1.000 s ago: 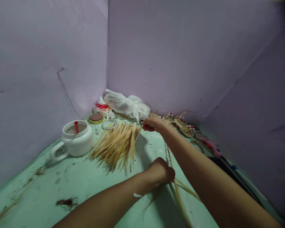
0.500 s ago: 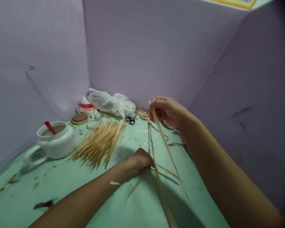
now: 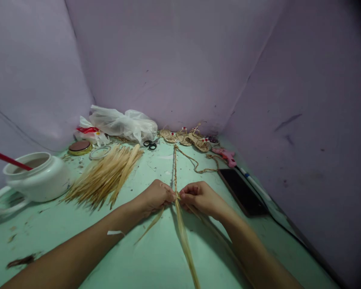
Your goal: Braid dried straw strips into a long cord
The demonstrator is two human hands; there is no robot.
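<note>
A thin braided cord (image 3: 175, 168) of dry straw-coloured fibre runs from the back of the table toward me. At its near end my left hand (image 3: 159, 195) is closed, pinching the braid. Close beside it, almost touching, my right hand (image 3: 200, 197) pinches a fibre strand at the same spot. Loose fibre strands (image 3: 185, 241) hang from the braid toward the front edge, and a short strand end (image 3: 150, 226) sticks out below my left hand. The finished cord (image 3: 195, 162) loops off to the right at the back. My fingertips partly hide the crossing of the strands.
On the left stand a white mug (image 3: 52, 180) with a red handle in it and a bundle of fibre strips (image 3: 108, 172). Scissors (image 3: 150, 144), a plastic bag (image 3: 123, 124) and woven slippers (image 3: 198, 140) lie behind. A pink glue gun (image 3: 225, 155) and phone (image 3: 243, 192) are at right.
My right hand has come down from its raised position, where it held a long strand, to the braid beside my left hand. The view has shifted, showing the phone and glue gun.
</note>
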